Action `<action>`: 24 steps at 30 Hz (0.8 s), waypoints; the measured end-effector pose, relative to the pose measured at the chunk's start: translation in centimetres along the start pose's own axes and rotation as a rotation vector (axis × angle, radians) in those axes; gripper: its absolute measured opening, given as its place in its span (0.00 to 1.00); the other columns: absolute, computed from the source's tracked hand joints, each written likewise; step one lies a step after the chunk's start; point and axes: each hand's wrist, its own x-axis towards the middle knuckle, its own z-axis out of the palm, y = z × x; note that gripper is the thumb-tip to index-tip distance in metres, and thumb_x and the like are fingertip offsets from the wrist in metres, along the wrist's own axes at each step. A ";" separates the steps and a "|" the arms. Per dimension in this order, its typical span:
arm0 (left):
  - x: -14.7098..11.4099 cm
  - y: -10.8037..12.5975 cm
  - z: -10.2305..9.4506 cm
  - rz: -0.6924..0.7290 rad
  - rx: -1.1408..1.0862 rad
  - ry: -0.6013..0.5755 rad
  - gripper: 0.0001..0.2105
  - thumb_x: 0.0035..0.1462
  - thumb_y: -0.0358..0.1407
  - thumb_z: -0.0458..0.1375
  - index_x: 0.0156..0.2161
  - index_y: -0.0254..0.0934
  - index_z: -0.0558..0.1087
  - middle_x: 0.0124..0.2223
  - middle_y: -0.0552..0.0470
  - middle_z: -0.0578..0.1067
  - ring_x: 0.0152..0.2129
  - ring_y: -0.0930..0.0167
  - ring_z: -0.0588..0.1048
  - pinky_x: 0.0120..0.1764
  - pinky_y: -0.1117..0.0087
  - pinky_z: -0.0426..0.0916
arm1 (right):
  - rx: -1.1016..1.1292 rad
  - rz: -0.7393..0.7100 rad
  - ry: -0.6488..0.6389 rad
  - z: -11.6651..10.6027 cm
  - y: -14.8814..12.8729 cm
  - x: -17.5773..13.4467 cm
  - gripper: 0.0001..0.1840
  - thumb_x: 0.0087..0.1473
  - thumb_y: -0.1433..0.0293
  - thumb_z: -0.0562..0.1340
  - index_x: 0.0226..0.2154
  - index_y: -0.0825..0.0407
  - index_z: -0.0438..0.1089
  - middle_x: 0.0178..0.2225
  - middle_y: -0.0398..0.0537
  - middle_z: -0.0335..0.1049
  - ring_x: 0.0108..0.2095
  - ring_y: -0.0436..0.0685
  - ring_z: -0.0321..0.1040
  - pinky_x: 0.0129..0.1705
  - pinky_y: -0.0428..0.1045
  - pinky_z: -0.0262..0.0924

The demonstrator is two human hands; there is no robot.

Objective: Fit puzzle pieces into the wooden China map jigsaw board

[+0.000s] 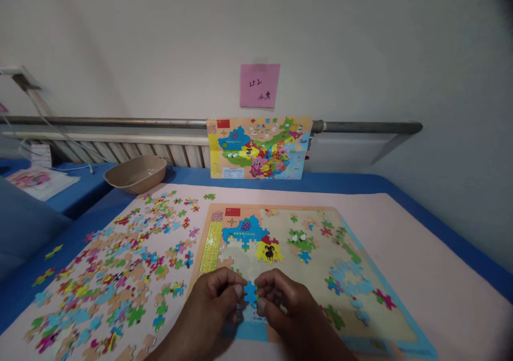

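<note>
Between my two hands, above the lower left part of the puzzle board (401, 318), is a small blue jigsaw piece (250, 293). My left hand (218, 302) pinches its left side with thumb and forefinger. On the opposite side, the thumb and curled fingers of my right hand (282, 302) close on it. Joined pieces fill the board's upper left, with a blue region (244, 231) and a yellow patch with a dark ram (270, 252). Small clusters lie farther right, among them a green one with white sheep (300, 239) and a light blue one (348, 276).
Many loose puzzle pieces (132, 265) are spread over the pink sheet left of the board. A beige basin (138, 173) stands behind them. The printed map picture (260, 150) leans upright at the back, below a pink note (259, 85) on the wall.
</note>
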 end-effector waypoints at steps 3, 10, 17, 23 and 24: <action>0.0 0.1 0.0 0.004 0.008 -0.001 0.11 0.46 0.41 0.66 0.31 0.33 0.78 0.21 0.56 0.70 0.18 0.77 0.65 0.26 0.73 0.56 | -0.004 -0.001 0.005 -0.1 -0.3 0.0 0.11 0.50 0.68 0.59 0.38 0.49 0.71 0.31 0.42 0.70 0.31 0.54 0.67 0.34 0.47 0.59; 0.3 -0.2 -0.3 0.020 0.084 -0.008 0.14 0.46 0.44 0.67 0.31 0.33 0.79 0.23 0.54 0.72 0.21 0.75 0.65 0.27 0.72 0.57 | 0.003 0.012 0.008 -0.2 -0.6 -0.1 0.09 0.51 0.68 0.59 0.37 0.49 0.71 0.31 0.41 0.69 0.31 0.54 0.65 0.34 0.47 0.59; 0.8 -1.9 -1.0 0.100 0.203 0.009 0.15 0.51 0.47 0.65 0.34 0.35 0.80 0.27 0.52 0.75 0.25 0.71 0.68 0.30 0.70 0.60 | -0.174 -0.048 -0.016 -0.7 0.3 -0.2 0.08 0.54 0.73 0.59 0.39 0.49 0.70 0.33 0.42 0.71 0.33 0.54 0.68 0.36 0.47 0.59; 0.3 -1.1 -1.2 0.137 0.354 0.050 0.19 0.56 0.53 0.64 0.37 0.37 0.82 0.32 0.49 0.78 0.29 0.68 0.70 0.33 0.70 0.62 | -0.670 -0.118 0.104 -6.1 0.4 -0.2 0.10 0.55 0.76 0.57 0.39 0.50 0.71 0.40 0.49 0.72 0.44 0.61 0.67 0.47 0.54 0.56; 0.2 -1.0 -1.2 0.128 0.357 0.042 0.20 0.55 0.54 0.64 0.37 0.37 0.82 0.32 0.49 0.78 0.29 0.68 0.70 0.33 0.70 0.62 | -0.709 -0.071 0.115 -7.2 0.2 -0.2 0.09 0.56 0.75 0.58 0.38 0.51 0.70 0.39 0.49 0.71 0.43 0.61 0.66 0.47 0.54 0.55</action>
